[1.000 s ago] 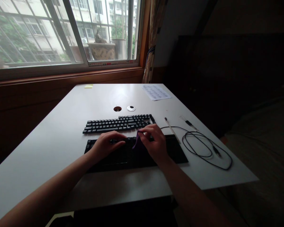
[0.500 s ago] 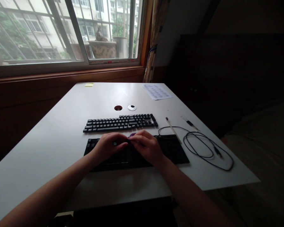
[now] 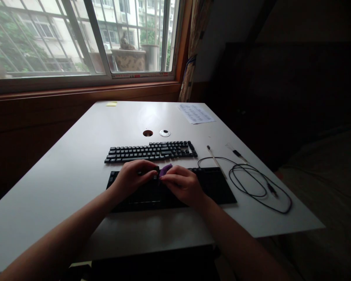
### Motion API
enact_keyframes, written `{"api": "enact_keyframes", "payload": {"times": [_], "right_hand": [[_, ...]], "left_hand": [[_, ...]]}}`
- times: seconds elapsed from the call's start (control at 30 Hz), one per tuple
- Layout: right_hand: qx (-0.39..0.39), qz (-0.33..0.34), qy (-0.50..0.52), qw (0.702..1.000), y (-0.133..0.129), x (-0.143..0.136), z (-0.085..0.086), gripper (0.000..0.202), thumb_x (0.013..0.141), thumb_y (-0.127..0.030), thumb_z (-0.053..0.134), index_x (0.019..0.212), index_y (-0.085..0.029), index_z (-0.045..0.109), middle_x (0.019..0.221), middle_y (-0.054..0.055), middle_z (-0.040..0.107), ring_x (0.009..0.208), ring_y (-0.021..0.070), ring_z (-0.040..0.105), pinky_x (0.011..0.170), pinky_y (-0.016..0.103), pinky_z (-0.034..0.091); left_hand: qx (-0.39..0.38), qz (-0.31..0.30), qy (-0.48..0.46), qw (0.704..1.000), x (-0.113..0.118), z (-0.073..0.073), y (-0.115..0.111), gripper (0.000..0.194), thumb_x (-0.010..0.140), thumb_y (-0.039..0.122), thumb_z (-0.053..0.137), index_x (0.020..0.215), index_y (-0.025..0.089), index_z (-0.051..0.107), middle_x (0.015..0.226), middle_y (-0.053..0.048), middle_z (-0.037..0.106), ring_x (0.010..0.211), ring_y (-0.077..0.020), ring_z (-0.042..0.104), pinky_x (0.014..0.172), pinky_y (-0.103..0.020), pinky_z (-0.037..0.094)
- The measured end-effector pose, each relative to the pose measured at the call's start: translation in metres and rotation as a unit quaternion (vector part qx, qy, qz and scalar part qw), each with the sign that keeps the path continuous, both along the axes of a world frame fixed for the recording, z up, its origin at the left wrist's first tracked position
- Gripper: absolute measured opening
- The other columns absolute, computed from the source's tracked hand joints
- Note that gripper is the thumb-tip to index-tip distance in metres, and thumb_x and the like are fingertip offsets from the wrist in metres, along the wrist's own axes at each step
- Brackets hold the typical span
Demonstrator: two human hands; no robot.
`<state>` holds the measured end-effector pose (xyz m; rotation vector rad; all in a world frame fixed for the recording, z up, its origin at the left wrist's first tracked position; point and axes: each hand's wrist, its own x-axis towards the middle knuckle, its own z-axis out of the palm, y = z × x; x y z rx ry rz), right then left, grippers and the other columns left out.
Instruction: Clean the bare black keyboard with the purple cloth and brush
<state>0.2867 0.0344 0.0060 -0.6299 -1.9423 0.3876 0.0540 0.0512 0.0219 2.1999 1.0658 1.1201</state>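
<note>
- L hand (image 3: 134, 176): over L half of black rectangular plastic keyboard base (image 3: 213, 183), thumb & fingertips close together near its top edge; can't tell if they pinch a small dark key.
- R hand (image 3: 185, 183): thumb & fingers pinched on small soft purple cloth (image 3: 165, 169), narrow grip.
- Cloth sits btwn both hands' fingertips, above base's far edge.
- Base lies flat on white smooth-topped table (image 3: 61, 168), a few keys showing at its upper L.
- Just beyond: block of black keycaps in rows (image 3: 150, 151), w/ gaps at R end.
- R of base: looped thin black cable (image 3: 271, 189); thin pale stick w/ dark tip (image 3: 216, 161), near base's upper R corner; small black-handled tool w/ fine wire (image 3: 237, 153) farther R.
- Far R of tabletop: printed white paper sheets (image 3: 196, 113).
</note>
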Motion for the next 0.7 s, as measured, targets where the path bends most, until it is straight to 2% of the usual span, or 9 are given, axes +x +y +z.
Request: {"api": "enact_keyframes", "payload": {"times": [0.2,0.27,0.43,0.57,0.7], "right_hand": [[0.028,-0.081,0.031,0.996,-0.001,0.002,0.0,0.019,0.092,-0.015,0.069,0.104,-0.026,0.077,0.091,0.002,0.072,0.079,0.0138,0.068,0.069,0.028,0.06],[0.034,-0.089,0.033,0.995,-0.001,0.003,-0.001,0.02,0.091,-0.014,0.069,0.106,-0.026,0.076,0.092,0.002,0.072,0.078,0.0131,0.068,0.068,0.026,0.059],[0.028,-0.08,0.027,0.996,0.001,0.001,-0.003,0.02,0.091,-0.014,0.069,0.107,-0.026,0.075,0.092,0.001,0.072,0.078,0.0124,0.067,0.067,0.025,0.058],[0.021,-0.058,0.012,0.998,0.002,-0.001,-0.002,0.018,0.093,-0.016,0.068,0.106,-0.027,0.075,0.091,0.001,0.071,0.082,0.0135,0.069,0.073,0.027,0.06],[0.012,-0.042,0.003,0.999,0.003,-0.001,-0.002,0.015,0.093,-0.017,0.068,0.103,-0.026,0.075,0.09,0.002,0.07,0.081,0.0135,0.068,0.071,0.027,0.059]], "left_hand": [[0.008,-0.007,-0.005,1.0,-0.001,-0.001,0.001,0.013,0.091,0.029,0.075,0.098,0.019,0.077,0.09,-0.005,0.081,0.077,-0.0186,0.076,0.072,-0.027,0.061],[0.008,-0.016,-0.004,1.0,0.0,-0.002,0.0,0.012,0.091,0.028,0.075,0.099,0.019,0.077,0.09,-0.005,0.081,0.076,-0.0183,0.076,0.071,-0.026,0.061],[0.025,-0.034,0.017,0.999,0.004,-0.006,-0.001,0.011,0.091,0.028,0.074,0.098,0.019,0.077,0.088,-0.004,0.08,0.075,-0.0174,0.075,0.071,-0.026,0.06],[0.037,-0.04,0.024,0.998,0.007,-0.01,-0.002,0.01,0.09,0.026,0.074,0.097,0.019,0.076,0.086,-0.003,0.079,0.074,-0.0164,0.074,0.071,-0.026,0.059],[0.026,-0.024,0.019,0.999,0.004,-0.009,-0.001,0.011,0.09,0.025,0.075,0.099,0.02,0.076,0.09,-0.003,0.08,0.077,-0.017,0.075,0.074,-0.026,0.059]]}}
